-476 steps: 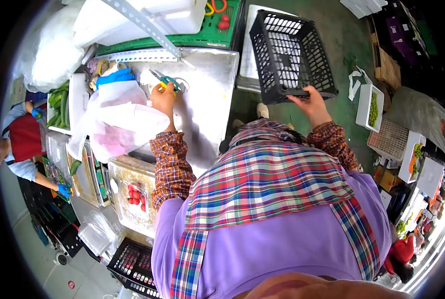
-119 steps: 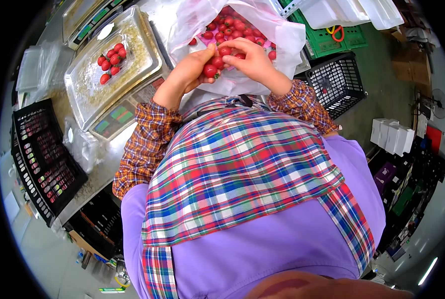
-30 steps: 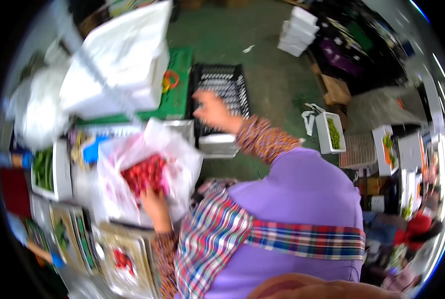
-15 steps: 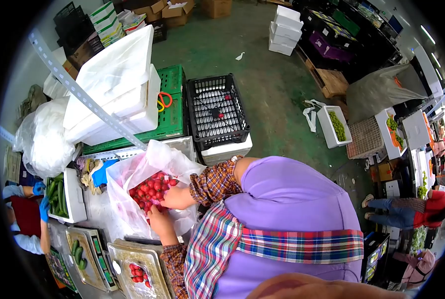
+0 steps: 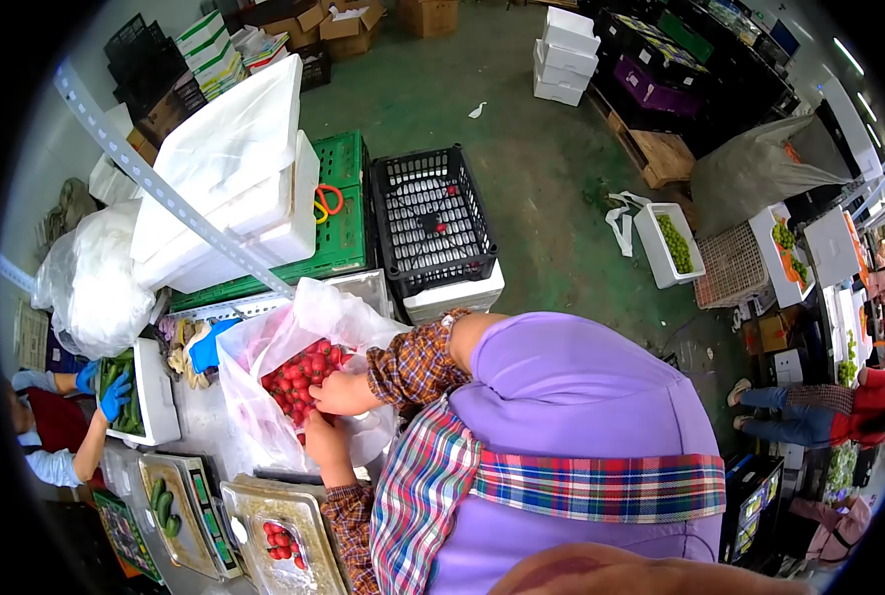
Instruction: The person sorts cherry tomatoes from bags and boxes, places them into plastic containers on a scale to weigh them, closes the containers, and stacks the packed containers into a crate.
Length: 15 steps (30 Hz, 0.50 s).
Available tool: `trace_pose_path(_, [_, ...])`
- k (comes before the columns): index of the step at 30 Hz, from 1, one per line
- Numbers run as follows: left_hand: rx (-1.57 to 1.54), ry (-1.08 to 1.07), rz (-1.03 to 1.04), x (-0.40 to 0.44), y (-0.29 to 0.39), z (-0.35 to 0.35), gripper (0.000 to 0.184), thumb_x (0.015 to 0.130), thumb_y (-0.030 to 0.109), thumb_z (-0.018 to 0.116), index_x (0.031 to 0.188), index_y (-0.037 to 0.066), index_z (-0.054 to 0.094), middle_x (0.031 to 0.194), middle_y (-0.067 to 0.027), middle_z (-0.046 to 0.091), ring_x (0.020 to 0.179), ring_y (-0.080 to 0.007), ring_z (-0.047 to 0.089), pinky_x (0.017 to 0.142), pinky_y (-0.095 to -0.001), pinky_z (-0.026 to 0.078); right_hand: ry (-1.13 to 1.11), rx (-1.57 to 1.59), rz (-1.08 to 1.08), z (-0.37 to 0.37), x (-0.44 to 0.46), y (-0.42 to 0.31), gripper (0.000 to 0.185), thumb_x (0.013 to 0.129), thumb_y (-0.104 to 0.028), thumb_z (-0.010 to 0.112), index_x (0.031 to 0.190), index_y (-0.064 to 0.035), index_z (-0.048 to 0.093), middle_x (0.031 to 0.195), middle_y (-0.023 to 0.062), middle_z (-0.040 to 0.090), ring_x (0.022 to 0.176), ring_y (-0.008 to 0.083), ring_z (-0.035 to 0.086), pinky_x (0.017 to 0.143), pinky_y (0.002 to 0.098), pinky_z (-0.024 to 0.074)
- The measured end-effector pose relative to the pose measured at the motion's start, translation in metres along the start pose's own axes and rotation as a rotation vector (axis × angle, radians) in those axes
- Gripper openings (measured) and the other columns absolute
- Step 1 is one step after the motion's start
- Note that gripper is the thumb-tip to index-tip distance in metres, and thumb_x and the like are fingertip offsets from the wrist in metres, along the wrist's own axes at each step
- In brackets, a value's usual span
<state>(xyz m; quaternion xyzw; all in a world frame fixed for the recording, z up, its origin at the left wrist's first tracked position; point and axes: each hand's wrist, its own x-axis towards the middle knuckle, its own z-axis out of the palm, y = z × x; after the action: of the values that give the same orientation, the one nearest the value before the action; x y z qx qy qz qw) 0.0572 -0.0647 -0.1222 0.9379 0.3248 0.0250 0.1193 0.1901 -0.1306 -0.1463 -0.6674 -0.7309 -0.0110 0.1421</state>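
A white plastic bag (image 5: 249,372) stands open on the metal table, holding many small round red fruits that look like cherry tomatoes (image 5: 299,377). My right hand (image 5: 343,394) reaches over the bag's near side, its fingers curled at the tomatoes. Just beside it, my left hand (image 5: 325,441) is at the bag's near edge, fingers bent together by the fruit. What lies between the fingers is largely hidden. Close to my left forearm, a clear punnet with several tomatoes (image 5: 282,543) rests on a scale (image 5: 249,506).
Another scale (image 5: 170,466) carries cucumbers. A co-worker's blue-gloved hand (image 5: 115,394) is over a white box of cucumbers (image 5: 157,387). Beyond the bag stand a black crate (image 5: 388,213), green crates (image 5: 348,233) and a white foam box (image 5: 289,213). Scissors (image 5: 328,203) lie on the green crate.
My right hand has shifted slightly left over the tomatoes; my left hand stays close to it. The co-worker's gloved hand has moved onto the cucumbers. The view has shifted slightly.
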Motion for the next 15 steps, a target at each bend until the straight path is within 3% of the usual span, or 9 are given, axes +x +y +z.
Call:
trace_pose_path(5, [-0.032,-0.036,0.015,-0.004,0.003,-0.006,0.031,0.076,0.027,0.064,0.094,0.004,0.055,0.095,-0.0183,0.060,0.085,-0.0382,0.060,0.069,-0.0492,0.048,-0.248,-0.011,0.074,-0.006,0.009,-0.005,0.022,0.075,-0.020,0.058,0.085,-0.0018,0.064,0.095,0.0204,0.055,0.072,0.0314,0.064,0.057,0.0405,0.0519])
trace_pose_path(11, [-0.221,-0.016,-0.010,-0.003,-0.019,0.010,0.026,0.073,0.023,0.069,0.084,0.001,0.060,0.085,-0.0177,0.064,0.076,-0.0368,0.061,0.067,-0.0453,0.048,-0.067,0.277,0.057,-0.021,-0.008,0.013,0.025,0.083,-0.021,0.054,0.101,-0.0037,0.056,0.093,0.0242,0.055,0.073,0.0380,0.062,0.059,0.0459,0.0502])
trace_pose_path(12, [-0.324,0.010,-0.055,-0.005,-0.017,0.007,0.024,0.072,0.021,0.070,0.077,-0.001,0.061,0.074,-0.0151,0.064,0.065,-0.0322,0.060,0.062,-0.0416,0.047,-0.113,0.288,0.076,-0.019,-0.009,0.015,0.024,0.084,-0.022,0.051,0.100,-0.0032,0.053,0.095,0.0273,0.055,0.074,0.0398,0.062,0.060,0.0477,0.0495])
trace_pose_path(15, [-0.473,-0.010,-0.099,-0.008,-0.013,-0.004,0.026,0.073,0.022,0.071,0.079,-0.001,0.061,0.068,-0.0124,0.062,0.059,-0.0262,0.058,0.058,-0.0377,0.046,-0.177,0.348,0.085,-0.020,-0.013,0.016,0.024,0.085,-0.022,0.049,0.099,-0.0022,0.053,0.097,0.0293,0.055,0.075,0.0404,0.062,0.061,0.0483,0.0498])
